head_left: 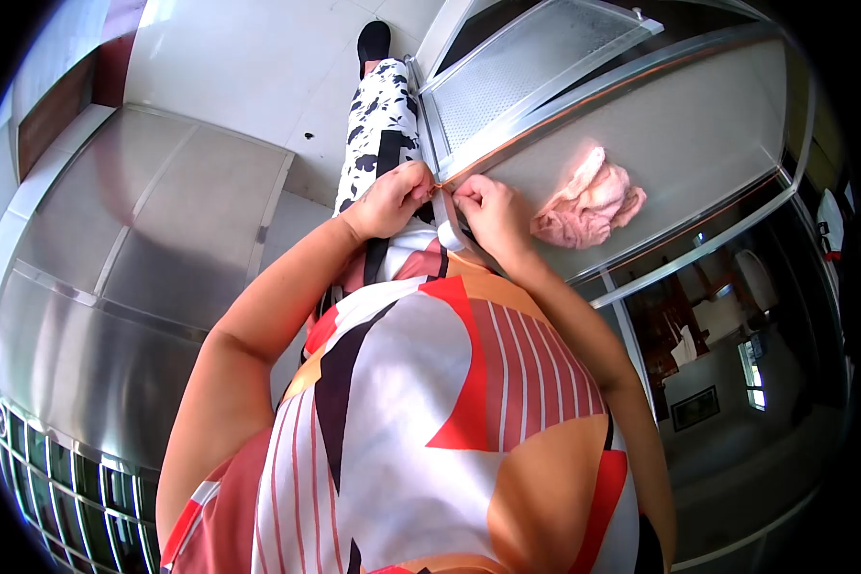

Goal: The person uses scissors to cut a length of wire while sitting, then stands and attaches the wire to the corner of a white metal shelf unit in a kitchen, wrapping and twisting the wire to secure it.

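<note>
Both of my hands are close together at the near corner of a pale panel point(708, 124) with an orange-brown strip point(555, 117) along its edge. My left hand point(392, 199) is closed in a pinch beside the strip's end; a tiny orange bit shows at its fingertips, too small to name. Curled at the corner, my right hand point(493, 215) has its thumb and fingers together, hiding whatever they grip. Between the hands lies a white, rounded bar-like piece point(448, 225). A crumpled pink cloth point(591, 203) rests on the panel, right of my right hand.
Beyond the panel a metal-framed textured glass pane point(536, 72) stands at an angle. Dark reflective glass point(727, 383) is at right. A large brushed-metal surface point(163, 210) stands at left, above a barred grille point(67, 497). One leg in patterned trousers point(385, 124) stretches over the tiled floor point(230, 57).
</note>
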Demonstrator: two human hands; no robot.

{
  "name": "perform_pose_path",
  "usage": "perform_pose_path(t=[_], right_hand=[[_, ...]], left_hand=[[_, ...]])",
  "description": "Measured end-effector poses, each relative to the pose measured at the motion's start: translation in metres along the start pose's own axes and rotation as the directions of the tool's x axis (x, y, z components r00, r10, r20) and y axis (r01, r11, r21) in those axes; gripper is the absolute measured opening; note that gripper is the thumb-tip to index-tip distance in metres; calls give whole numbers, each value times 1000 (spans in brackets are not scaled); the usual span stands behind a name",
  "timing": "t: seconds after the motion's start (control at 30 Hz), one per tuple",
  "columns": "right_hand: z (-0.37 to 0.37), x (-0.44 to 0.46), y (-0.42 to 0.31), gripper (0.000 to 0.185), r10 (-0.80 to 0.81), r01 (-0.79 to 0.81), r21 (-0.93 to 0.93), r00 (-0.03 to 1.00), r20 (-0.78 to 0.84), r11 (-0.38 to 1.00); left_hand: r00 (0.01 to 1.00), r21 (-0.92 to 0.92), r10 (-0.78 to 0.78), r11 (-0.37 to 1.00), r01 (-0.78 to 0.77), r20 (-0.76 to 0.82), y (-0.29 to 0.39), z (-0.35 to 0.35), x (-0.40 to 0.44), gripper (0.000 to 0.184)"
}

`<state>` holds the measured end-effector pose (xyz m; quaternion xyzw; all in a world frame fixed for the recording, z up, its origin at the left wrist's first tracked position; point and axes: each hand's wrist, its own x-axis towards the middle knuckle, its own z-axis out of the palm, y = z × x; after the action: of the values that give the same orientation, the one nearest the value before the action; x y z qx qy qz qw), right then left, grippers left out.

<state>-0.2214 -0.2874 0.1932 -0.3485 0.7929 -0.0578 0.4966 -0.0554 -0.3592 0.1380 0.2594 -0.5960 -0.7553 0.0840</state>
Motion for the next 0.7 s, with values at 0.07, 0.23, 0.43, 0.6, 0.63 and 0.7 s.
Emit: perform_pose_path(t=[0.07,0.23,0.43,0.6,0.63,0.7], right_hand=[[-1,-3,1,12,-31,31,-7,1000,-1,999],[-5,1,6,14,-105,107,-31,993,49,994],[-2,0,3,15,-122,122,-173,992,8,977],[-7,-3,-3,13,-178,188,68,975,-130,980],[-4,-3,-9,13,-216,233,87,961,-171,969],[-2,-2,-21,13,-222,228,28,966,-129,973]], left_hand=[[999,17,-49,999,49,3,8,-2,2,19],[969,-59,-238,968,242,64,10,-5,3,17],[945,-39,-322,945,325,63,17,-4,5,15],[875,-552,-477,710,437,79,23,-4,4,21],[871,-526,-486,724,446,70,20,-5,4,20],[867,-473,-495,751,460,55,16,-8,11,17]])
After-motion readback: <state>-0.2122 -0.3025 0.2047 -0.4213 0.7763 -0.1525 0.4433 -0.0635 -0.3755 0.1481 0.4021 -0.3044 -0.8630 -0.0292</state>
